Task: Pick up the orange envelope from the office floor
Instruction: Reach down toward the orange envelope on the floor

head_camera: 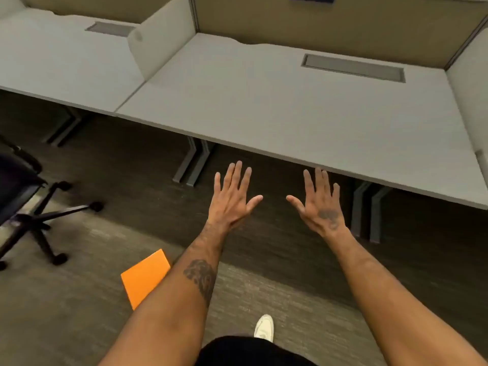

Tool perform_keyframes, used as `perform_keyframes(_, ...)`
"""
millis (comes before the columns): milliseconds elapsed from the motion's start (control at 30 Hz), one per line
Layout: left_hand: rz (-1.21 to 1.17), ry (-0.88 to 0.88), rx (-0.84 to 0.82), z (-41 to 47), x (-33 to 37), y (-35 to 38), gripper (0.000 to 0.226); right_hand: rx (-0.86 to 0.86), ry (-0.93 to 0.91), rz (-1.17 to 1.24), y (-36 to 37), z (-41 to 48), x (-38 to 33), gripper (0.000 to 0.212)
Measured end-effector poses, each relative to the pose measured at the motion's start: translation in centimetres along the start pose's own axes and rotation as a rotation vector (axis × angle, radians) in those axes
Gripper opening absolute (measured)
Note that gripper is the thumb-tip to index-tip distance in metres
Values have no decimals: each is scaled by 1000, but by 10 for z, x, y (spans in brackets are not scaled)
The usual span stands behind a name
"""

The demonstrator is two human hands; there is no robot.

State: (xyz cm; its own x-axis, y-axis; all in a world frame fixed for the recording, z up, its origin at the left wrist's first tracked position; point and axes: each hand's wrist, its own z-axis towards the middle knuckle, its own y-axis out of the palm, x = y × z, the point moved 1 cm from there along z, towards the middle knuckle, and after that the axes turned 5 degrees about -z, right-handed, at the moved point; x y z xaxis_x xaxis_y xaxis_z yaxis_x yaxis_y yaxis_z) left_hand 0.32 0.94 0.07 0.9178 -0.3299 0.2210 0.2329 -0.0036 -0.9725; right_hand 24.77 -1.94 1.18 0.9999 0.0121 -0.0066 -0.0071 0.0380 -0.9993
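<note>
An orange envelope lies flat on the grey carpet at the lower left, its right corner hidden behind my left forearm. Both my arms stretch forward over the floor. My left hand is held out with fingers spread, well above and to the right of the envelope, holding nothing. My right hand is held out the same way beside it, fingers apart and empty. Neither hand touches the envelope.
A long grey desk with cubicle partitions runs across ahead, its front edge just beyond my fingertips. Grey desk legs stand under it. A black wheeled office chair is at the left. My white shoe shows below.
</note>
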Motion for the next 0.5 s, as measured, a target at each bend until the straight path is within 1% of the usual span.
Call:
perform_keyframes(33, 2, -30, -11, -11, -6, -1, 83, -46, -4, 14, 2, -3, -12, 88)
perform_keyframes(233, 14, -111, 12, -82, -58, -3, 83, -83, -110, 7, 17, -32, -86, 85)
perform_keyframes(367, -13, -139, -2, -132, -100, -10, 81, -117, -129, 28, 23, -57, -146, 85)
perform_keyframes(500, -36, -158, -29, -195, -160, -12, 80, -149, -123, 31, 40, -88, -217, 86)
